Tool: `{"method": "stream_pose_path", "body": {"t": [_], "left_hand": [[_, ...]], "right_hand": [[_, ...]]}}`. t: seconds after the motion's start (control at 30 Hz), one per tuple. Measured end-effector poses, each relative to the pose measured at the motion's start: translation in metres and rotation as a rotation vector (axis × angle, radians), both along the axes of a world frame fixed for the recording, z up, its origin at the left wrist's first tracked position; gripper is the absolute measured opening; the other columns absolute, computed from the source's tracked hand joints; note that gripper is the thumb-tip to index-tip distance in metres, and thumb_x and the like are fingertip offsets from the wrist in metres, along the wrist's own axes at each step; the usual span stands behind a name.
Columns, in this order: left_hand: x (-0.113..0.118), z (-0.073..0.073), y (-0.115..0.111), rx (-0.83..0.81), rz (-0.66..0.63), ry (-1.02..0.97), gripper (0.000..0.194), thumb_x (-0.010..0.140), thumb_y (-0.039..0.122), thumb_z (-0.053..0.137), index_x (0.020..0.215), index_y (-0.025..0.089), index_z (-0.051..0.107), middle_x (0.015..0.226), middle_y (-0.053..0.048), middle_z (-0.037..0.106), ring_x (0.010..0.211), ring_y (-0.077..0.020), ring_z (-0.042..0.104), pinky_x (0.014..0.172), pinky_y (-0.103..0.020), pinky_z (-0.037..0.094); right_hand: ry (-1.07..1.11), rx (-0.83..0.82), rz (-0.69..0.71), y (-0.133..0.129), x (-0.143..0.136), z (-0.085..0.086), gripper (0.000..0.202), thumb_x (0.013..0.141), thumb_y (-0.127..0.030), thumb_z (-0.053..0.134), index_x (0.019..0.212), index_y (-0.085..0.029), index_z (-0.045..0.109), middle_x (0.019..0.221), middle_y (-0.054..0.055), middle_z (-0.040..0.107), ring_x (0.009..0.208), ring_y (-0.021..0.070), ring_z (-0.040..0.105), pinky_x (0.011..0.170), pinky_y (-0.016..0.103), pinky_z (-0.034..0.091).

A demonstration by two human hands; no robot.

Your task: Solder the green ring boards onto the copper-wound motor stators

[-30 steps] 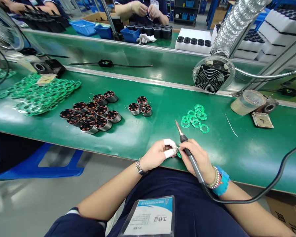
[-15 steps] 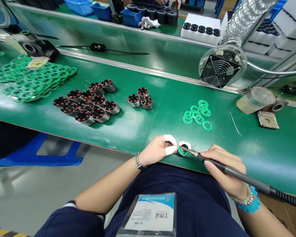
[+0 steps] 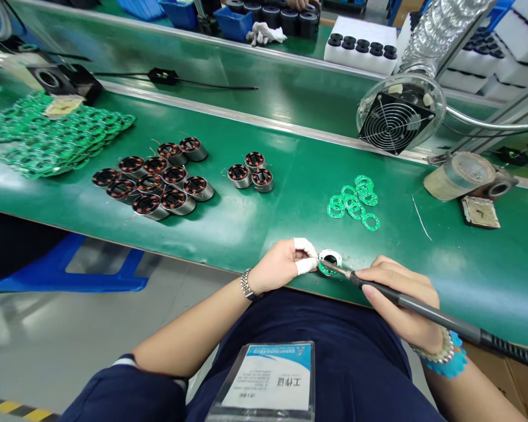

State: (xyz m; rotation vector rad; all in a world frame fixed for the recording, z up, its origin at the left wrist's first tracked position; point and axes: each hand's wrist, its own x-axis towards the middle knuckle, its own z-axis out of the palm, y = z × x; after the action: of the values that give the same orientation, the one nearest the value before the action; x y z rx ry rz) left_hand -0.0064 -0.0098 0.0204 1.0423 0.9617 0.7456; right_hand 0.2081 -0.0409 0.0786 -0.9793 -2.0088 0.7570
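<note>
My right hand (image 3: pixel 402 296) is wrapped round the dark handle of a soldering iron (image 3: pixel 440 322). Its metal tip rests at the left inner side of a ring-shaped green and white circuit board (image 3: pixel 330 272), which appears to sit on a round part near the table's front edge. White covers wrap the thumb and forefinger of my left hand (image 3: pixel 286 261), pinched together against the board's left edge. Whether they grip the rim or a thin wire is too small to tell. Beyond the hands lie several loose green ring boards (image 3: pixel 371 221).
Several copper-wound motor stators (image 3: pixel 175 199) stand on the green table (image 3: pixel 286 217), with three more stators (image 3: pixel 263 180) nearby. Stacked board panels (image 3: pixel 66 138) lie far left. A fan (image 3: pixel 393 123) hangs at the back right. A solder wire (image 3: pixel 421 218) and tip-cleaning sponge (image 3: pixel 481 212) lie right.
The iron's tip has shifted slightly up and left on the ring board. My left hand keeps its pinch, and the whole view has tilted a little.
</note>
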Motion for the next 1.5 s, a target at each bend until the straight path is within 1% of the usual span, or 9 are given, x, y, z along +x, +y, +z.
{"method": "stream_pose_path", "body": {"t": [0.2, 0.4, 0.57, 0.7, 0.77, 1.0, 1.13, 1.27, 1.5], "left_hand": [[-0.001, 0.000, 0.000, -0.001, -0.008, -0.006, 0.012, 0.064, 0.017, 0.066, 0.069, 0.013, 0.056, 0.065, 0.001, 0.059, 0.064, -0.0105, 0.056, 0.067, -0.025, 0.043], [0.000, -0.002, -0.001, 0.044, -0.029, 0.008, 0.012, 0.067, 0.019, 0.065, 0.070, 0.013, 0.055, 0.066, 0.000, 0.059, 0.064, -0.0109, 0.057, 0.068, -0.025, 0.045], [-0.011, -0.005, -0.010, 0.252, -0.023, 0.165, 0.019, 0.074, 0.022, 0.062, 0.091, 0.015, 0.060, 0.086, -0.005, 0.065, 0.078, -0.0146, 0.062, 0.076, -0.030, 0.049], [-0.015, -0.005, -0.016, 0.485, -0.107, 0.350, 0.012, 0.076, 0.022, 0.063, 0.086, 0.017, 0.067, 0.089, -0.006, 0.068, 0.083, -0.0160, 0.062, 0.080, -0.030, 0.047], [-0.010, -0.003, -0.015, 0.432, -0.111, 0.296, 0.011, 0.073, 0.023, 0.065, 0.082, 0.017, 0.068, 0.086, -0.005, 0.067, 0.080, -0.0151, 0.061, 0.077, -0.028, 0.048], [0.010, 0.004, -0.010, -0.105, -0.081, 0.010, 0.019, 0.067, 0.029, 0.069, 0.073, 0.013, 0.060, 0.064, 0.000, 0.059, 0.058, -0.0106, 0.056, 0.056, -0.025, 0.051], [0.010, 0.003, -0.010, -0.140, -0.043, -0.013, 0.022, 0.064, 0.028, 0.072, 0.072, 0.012, 0.059, 0.060, 0.001, 0.059, 0.056, -0.0102, 0.058, 0.059, -0.025, 0.050], [0.009, -0.001, -0.011, -0.142, -0.007, -0.049, 0.025, 0.061, 0.027, 0.075, 0.073, 0.012, 0.060, 0.063, 0.000, 0.061, 0.059, -0.0108, 0.060, 0.063, -0.026, 0.050], [0.007, -0.005, -0.013, -0.097, -0.010, -0.074, 0.024, 0.063, 0.027, 0.074, 0.074, 0.011, 0.061, 0.064, 0.000, 0.062, 0.062, -0.0111, 0.060, 0.066, -0.026, 0.048]], "right_hand": [[0.031, 0.030, -0.027, 0.002, 0.009, -0.012, 0.028, 0.080, -0.010, 0.057, 0.105, -0.020, 0.061, 0.075, 0.003, 0.066, 0.070, 0.0155, 0.063, 0.064, 0.028, 0.052], [-0.128, 0.022, 0.203, 0.027, -0.004, -0.031, 0.032, 0.082, -0.016, 0.059, 0.113, -0.019, 0.052, 0.115, 0.011, 0.062, 0.111, 0.0207, 0.056, 0.095, 0.035, 0.047], [-0.186, -0.041, 0.157, 0.028, -0.007, -0.042, 0.033, 0.082, -0.023, 0.060, 0.114, -0.019, 0.051, 0.107, 0.009, 0.063, 0.097, 0.0175, 0.062, 0.085, 0.030, 0.051], [-0.177, -0.036, 0.019, 0.015, -0.007, -0.050, 0.037, 0.080, -0.026, 0.062, 0.115, -0.020, 0.050, 0.105, 0.008, 0.062, 0.093, 0.0179, 0.061, 0.082, 0.030, 0.051], [-0.177, -0.020, -0.053, 0.008, -0.009, -0.053, 0.038, 0.079, -0.026, 0.063, 0.114, -0.020, 0.050, 0.103, 0.008, 0.062, 0.091, 0.0182, 0.062, 0.080, 0.030, 0.051], [-0.144, 0.003, -0.162, -0.003, -0.016, -0.051, 0.036, 0.080, -0.022, 0.062, 0.114, -0.020, 0.050, 0.103, 0.008, 0.061, 0.093, 0.0193, 0.060, 0.082, 0.032, 0.050], [-0.059, 0.030, -0.079, 0.005, -0.023, -0.045, 0.024, 0.084, -0.013, 0.053, 0.106, -0.023, 0.053, 0.096, 0.006, 0.061, 0.092, 0.0181, 0.058, 0.082, 0.033, 0.049], [-0.033, 0.034, 0.004, 0.011, -0.029, -0.044, 0.028, 0.083, -0.011, 0.052, 0.108, -0.023, 0.049, 0.086, 0.004, 0.060, 0.087, 0.0178, 0.056, 0.078, 0.033, 0.049], [-0.050, -0.081, -0.039, 0.009, -0.032, -0.043, 0.029, 0.083, -0.014, 0.051, 0.110, -0.023, 0.046, 0.083, 0.002, 0.059, 0.079, 0.0150, 0.058, 0.076, 0.030, 0.048]]}}
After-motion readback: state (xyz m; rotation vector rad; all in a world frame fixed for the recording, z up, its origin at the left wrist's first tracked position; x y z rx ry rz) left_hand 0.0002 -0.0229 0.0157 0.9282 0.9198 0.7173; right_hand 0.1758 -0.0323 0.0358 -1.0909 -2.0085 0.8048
